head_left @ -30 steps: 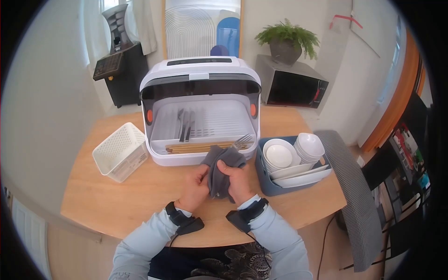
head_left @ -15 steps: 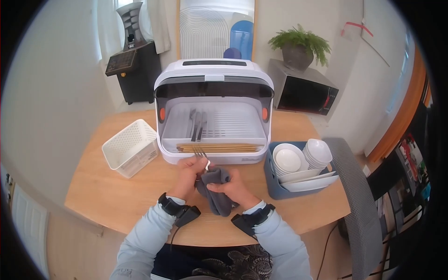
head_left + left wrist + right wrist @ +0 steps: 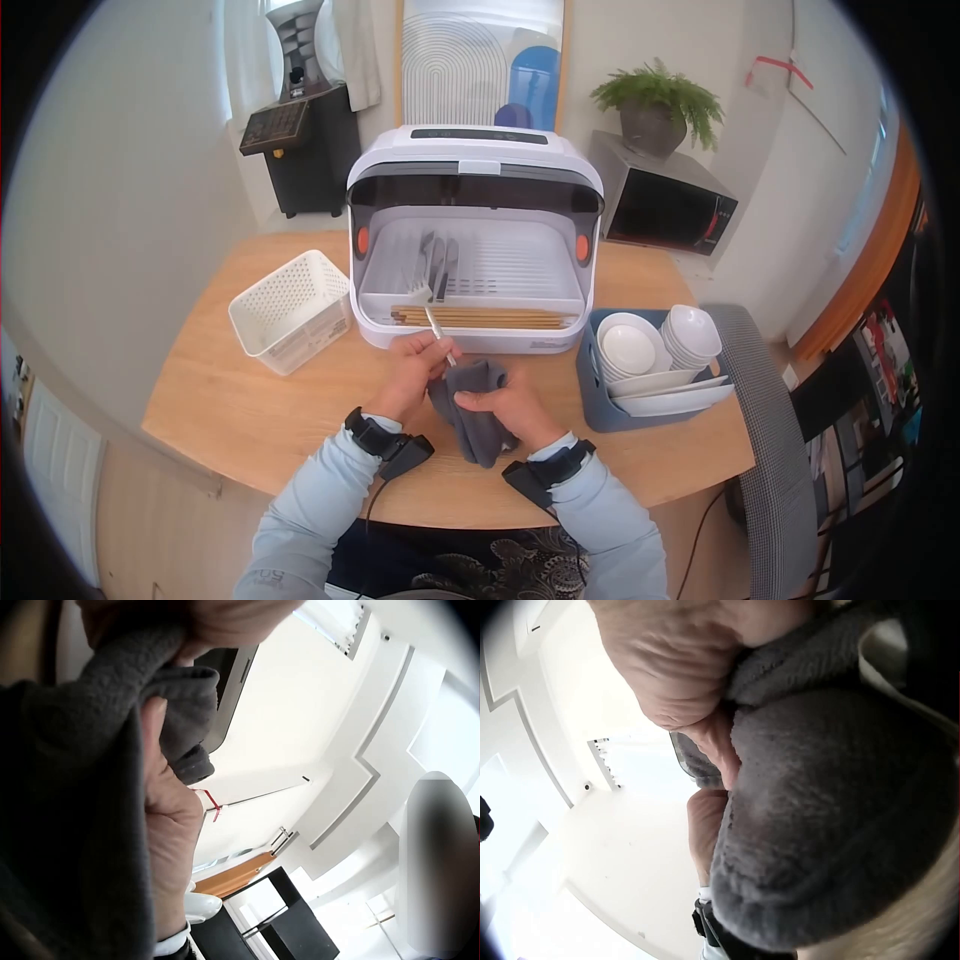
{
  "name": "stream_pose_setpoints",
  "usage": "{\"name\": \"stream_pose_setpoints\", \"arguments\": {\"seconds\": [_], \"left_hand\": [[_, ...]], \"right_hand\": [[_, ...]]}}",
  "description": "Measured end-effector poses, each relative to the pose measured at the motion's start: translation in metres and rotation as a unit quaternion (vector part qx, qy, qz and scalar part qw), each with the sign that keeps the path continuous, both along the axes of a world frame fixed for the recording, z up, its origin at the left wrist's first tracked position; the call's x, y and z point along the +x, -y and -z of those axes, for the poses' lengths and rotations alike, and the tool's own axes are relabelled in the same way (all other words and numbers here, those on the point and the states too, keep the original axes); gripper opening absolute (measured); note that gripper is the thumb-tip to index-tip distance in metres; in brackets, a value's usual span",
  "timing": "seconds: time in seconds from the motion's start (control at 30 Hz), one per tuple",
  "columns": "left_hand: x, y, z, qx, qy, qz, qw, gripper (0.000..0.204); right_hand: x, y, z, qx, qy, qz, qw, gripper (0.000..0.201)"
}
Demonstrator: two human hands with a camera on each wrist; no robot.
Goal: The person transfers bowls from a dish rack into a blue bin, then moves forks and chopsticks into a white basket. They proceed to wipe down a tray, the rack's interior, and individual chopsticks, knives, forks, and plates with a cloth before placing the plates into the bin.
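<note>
The left hand (image 3: 408, 378) pinches a metal fork (image 3: 437, 328) by its handle, tines pointing up and away in front of the white cabinet (image 3: 470, 338). Bunched in the right hand (image 3: 522, 408) is a dark grey cloth (image 3: 478, 415), with the thumb lying on top of it. The cloth hangs down between the hands, close by the fork's lower end. In the left wrist view the cloth (image 3: 82, 772) covers much of the picture, and the right hand (image 3: 169, 840) shows behind it. Cloth (image 3: 817, 810) also fills most of the right wrist view.
Inside the cabinet lie metal cutlery (image 3: 438, 265) and wooden chopsticks (image 3: 490, 317). A white perforated basket (image 3: 290, 318) stands left on the wooden table (image 3: 260, 430). At the right, a blue-grey bin (image 3: 592, 390) holds white bowls (image 3: 630, 349) and plates.
The fork has come out of the cloth on the left side, held by the left hand. Both hands have moved lower relative to the cabinet, and the head view has shifted left.
</note>
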State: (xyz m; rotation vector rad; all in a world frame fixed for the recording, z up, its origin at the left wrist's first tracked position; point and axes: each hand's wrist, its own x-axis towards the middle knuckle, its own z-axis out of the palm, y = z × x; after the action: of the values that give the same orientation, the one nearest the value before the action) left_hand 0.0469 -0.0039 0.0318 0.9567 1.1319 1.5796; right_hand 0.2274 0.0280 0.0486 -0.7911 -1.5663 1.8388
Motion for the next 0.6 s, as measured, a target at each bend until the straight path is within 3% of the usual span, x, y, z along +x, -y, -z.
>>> {"name": "stream_pose_setpoints", "arguments": {"seconds": [0.07,0.13,0.37,0.47,0.6], "left_hand": [[-0.012,0.003,-0.012,-0.002,0.023,-0.025,0.999,0.023],[-0.026,0.000,-0.017,-0.006,-0.029,-0.089,0.996,0.027],[-0.053,-0.023,-0.054,-0.047,-0.267,-0.137,0.953,0.026],[-0.082,-0.063,-0.050,-0.070,-0.334,-0.069,0.937,0.019],[-0.084,-0.092,-0.067,-0.121,-0.374,-0.068,0.917,0.017]], "right_hand": [[-0.002,-0.003,0.011,0.030,0.008,-0.084,0.996,0.032],[-0.002,-0.001,0.017,0.039,0.004,-0.135,0.990,0.033],[0.000,-0.010,0.017,0.053,-0.018,-0.087,0.995,0.033],[0.001,-0.014,0.018,0.051,0.003,-0.082,0.995,0.035],[0.001,-0.013,0.015,0.045,0.021,-0.084,0.995,0.037]]}}
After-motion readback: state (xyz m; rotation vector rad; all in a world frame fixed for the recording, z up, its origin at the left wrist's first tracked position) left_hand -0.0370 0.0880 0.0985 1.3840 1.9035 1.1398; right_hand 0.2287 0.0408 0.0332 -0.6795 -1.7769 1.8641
